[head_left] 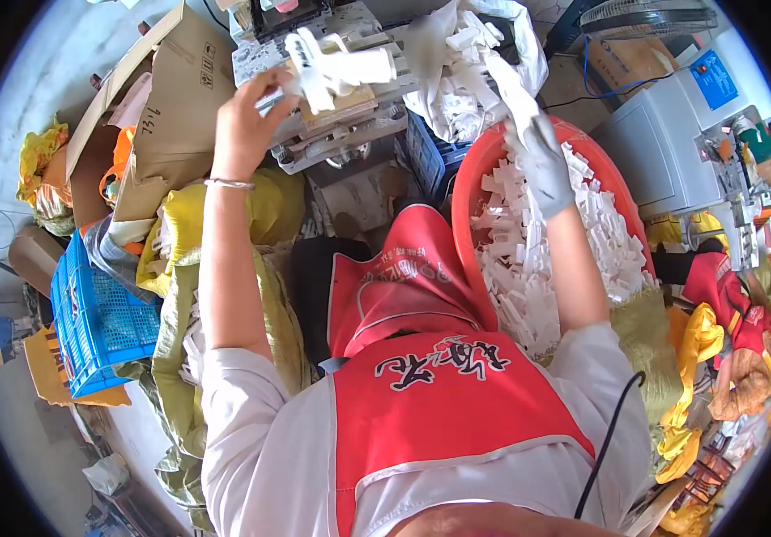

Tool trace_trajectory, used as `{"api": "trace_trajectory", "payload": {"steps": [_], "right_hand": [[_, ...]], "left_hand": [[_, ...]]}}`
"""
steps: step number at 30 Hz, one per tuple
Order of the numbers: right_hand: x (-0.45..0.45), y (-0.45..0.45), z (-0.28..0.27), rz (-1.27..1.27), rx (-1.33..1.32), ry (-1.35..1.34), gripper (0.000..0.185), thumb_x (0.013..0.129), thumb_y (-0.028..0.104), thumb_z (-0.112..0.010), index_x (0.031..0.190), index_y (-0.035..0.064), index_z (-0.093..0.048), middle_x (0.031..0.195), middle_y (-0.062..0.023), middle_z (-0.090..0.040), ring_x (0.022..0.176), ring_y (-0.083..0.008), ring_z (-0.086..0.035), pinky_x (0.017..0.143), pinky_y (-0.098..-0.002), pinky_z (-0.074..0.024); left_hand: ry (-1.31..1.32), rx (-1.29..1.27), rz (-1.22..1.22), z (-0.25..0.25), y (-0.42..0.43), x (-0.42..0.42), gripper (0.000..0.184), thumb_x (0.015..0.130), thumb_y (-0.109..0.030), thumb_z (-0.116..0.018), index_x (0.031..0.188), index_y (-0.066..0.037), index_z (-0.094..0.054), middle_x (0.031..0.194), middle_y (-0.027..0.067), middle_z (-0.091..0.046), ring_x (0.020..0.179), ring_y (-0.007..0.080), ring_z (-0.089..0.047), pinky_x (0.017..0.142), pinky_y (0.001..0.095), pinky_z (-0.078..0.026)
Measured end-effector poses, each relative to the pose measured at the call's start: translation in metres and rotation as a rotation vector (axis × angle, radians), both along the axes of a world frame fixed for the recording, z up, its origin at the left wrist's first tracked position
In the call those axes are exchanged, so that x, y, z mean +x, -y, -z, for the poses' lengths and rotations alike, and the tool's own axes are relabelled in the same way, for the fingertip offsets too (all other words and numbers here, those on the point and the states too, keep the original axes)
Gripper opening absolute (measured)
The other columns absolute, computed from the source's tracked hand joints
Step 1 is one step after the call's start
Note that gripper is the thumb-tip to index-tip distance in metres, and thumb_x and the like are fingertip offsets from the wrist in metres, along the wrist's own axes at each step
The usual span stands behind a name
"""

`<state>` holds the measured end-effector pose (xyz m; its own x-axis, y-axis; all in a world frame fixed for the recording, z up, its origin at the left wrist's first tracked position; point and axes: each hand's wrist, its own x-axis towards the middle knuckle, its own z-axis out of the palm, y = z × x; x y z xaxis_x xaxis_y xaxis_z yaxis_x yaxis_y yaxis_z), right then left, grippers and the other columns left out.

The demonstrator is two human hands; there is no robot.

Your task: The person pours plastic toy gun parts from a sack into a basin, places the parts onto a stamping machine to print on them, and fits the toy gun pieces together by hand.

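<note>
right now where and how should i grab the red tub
Probably by the red tub's rim, coming from the right: the curved edge there is exposed outside the white pieces, while the right forearm crosses over them.

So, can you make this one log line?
left hand: bare, at white part; right hand: gloved, over red tub; tub: white pieces inside

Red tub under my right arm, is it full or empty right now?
Full, or close to it: white pieces spread across the tub, hiding its floor. Their depth I cannot tell.
</note>
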<state>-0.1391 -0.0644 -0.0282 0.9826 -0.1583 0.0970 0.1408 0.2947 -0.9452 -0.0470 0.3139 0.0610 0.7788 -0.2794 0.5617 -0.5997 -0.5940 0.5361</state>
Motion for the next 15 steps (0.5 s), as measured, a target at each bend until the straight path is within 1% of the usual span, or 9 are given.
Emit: {"api": "trace_trajectory", "payload": {"steps": [2, 4, 7, 9, 10, 12, 13, 14, 15], "right_hand": [[0.025, -0.053, -0.039, -0.034, -0.386, 0.25, 0.042, 0.092, 0.013, -0.049, 0.131, 0.0005, -0.039, 0.121, -0.0081, -0.05, 0.111, -0.014, -0.049, 0.097, -0.0298, -0.0373], [0.06, -0.078, -0.047, -0.179, -0.537, 0.453, 0.038, 0.088, 0.011, -0.055, 0.126, 0.0061, -0.049, 0.124, -0.0072, -0.052, 0.117, -0.0168, -0.048, 0.098, -0.0286, -0.0358], [0.08, -0.117, -0.074, -0.233, -0.765, 0.436, 0.037, 0.086, 0.011, -0.056, 0.123, 0.0078, -0.052, 0.121, -0.0104, -0.054, 0.113, -0.0219, -0.051, 0.097, -0.0304, -0.0377], [0.104, -0.129, -0.073, -0.188, -1.166, 0.755, 0.038, 0.087, 0.01, -0.051, 0.125, 0.0092, -0.05, 0.121, -0.0152, -0.053, 0.112, -0.028, -0.051, 0.097, -0.0337, -0.0386], [0.11, -0.135, -0.072, -0.19, -1.162, 0.748, 0.038, 0.087, 0.01, -0.051, 0.125, 0.0092, -0.05, 0.121, -0.0152, -0.053, 0.112, -0.028, -0.051, 0.097, -0.0337, -0.0386], [0.116, -0.127, -0.068, -0.191, -1.355, 0.802, 0.037, 0.086, 0.01, -0.052, 0.123, 0.0109, -0.052, 0.116, -0.0158, -0.055, 0.11, -0.0313, -0.051, 0.097, -0.0358, -0.0385], [0.114, -0.128, -0.075, -0.243, -1.402, 0.715, 0.037, 0.086, 0.009, -0.051, 0.122, 0.0123, -0.053, 0.112, -0.015, -0.058, 0.107, -0.0301, -0.053, 0.094, -0.0371, -0.0403], [0.131, -0.123, -0.061, -0.288, -1.274, 0.814, 0.03, 0.083, 0.014, -0.049, 0.112, 0.0134, -0.059, 0.106, -0.0144, -0.058, 0.097, -0.03, -0.057, 0.084, -0.0385, -0.0446], [0.118, -0.118, -0.067, -0.198, -1.276, 0.95, 0.031, 0.086, 0.015, -0.051, 0.116, 0.0094, -0.055, 0.11, -0.0134, -0.057, 0.102, -0.0274, -0.055, 0.087, -0.0348, -0.0438]], "left_hand": [[0.042, -0.055, -0.133, -0.006, -0.027, -0.017, 0.032, 0.077, -0.009, -0.069, 0.107, -0.004, -0.06, 0.096, 0.009, -0.066, 0.09, 0.0148, -0.063, 0.08, 0.027, -0.049], [0.008, -0.188, -0.17, -0.002, -0.05, -0.031, 0.029, 0.079, -0.007, -0.066, 0.107, -0.002, -0.06, 0.096, 0.0082, -0.065, 0.09, 0.0133, -0.062, 0.08, 0.0262, -0.048], [-0.149, -0.346, -0.214, 0.017, -0.093, -0.061, 0.029, 0.083, -0.004, -0.062, 0.112, 0.001, -0.056, 0.105, 0.0067, -0.061, 0.094, 0.0126, -0.059, 0.084, 0.0254, -0.046], [-0.161, -0.361, -0.253, 0.037, -0.124, -0.08, 0.031, 0.083, -0.004, -0.062, 0.112, 0.003, -0.054, 0.11, 0.0081, -0.059, 0.098, 0.0136, -0.057, 0.087, 0.0263, -0.044], [-0.179, -0.376, -0.265, 0.042, -0.134, -0.092, 0.031, 0.083, -0.004, -0.062, 0.112, 0.003, -0.054, 0.111, 0.0086, -0.058, 0.1, 0.014, -0.056, 0.088, 0.0268, -0.044], [-0.174, -0.378, -0.338, 0.051, -0.129, -0.112, 0.03, 0.083, -0.003, -0.062, 0.112, 0.003, -0.054, 0.112, 0.0087, -0.057, 0.101, 0.0145, -0.055, 0.09, 0.0275, -0.043], [-0.2, -0.392, -0.379, 0.058, -0.138, -0.119, 0.029, 0.083, -0.002, -0.061, 0.111, 0.003, -0.055, 0.109, 0.0075, -0.058, 0.1, 0.0134, -0.054, 0.088, 0.027, -0.044], [-0.207, -0.324, -0.442, 0.067, -0.148, -0.124, 0.028, 0.083, -0.002, -0.061, 0.11, 0.002, -0.056, 0.106, 0.0068, -0.059, 0.098, 0.0129, -0.055, 0.086, 0.0265, -0.044], [-0.197, -0.224, -0.516, 0.067, -0.151, -0.132, 0.028, 0.083, -0.003, -0.061, 0.11, 0.002, -0.057, 0.105, 0.0071, -0.059, 0.096, 0.0135, -0.055, 0.086, 0.0268, -0.045]]}}
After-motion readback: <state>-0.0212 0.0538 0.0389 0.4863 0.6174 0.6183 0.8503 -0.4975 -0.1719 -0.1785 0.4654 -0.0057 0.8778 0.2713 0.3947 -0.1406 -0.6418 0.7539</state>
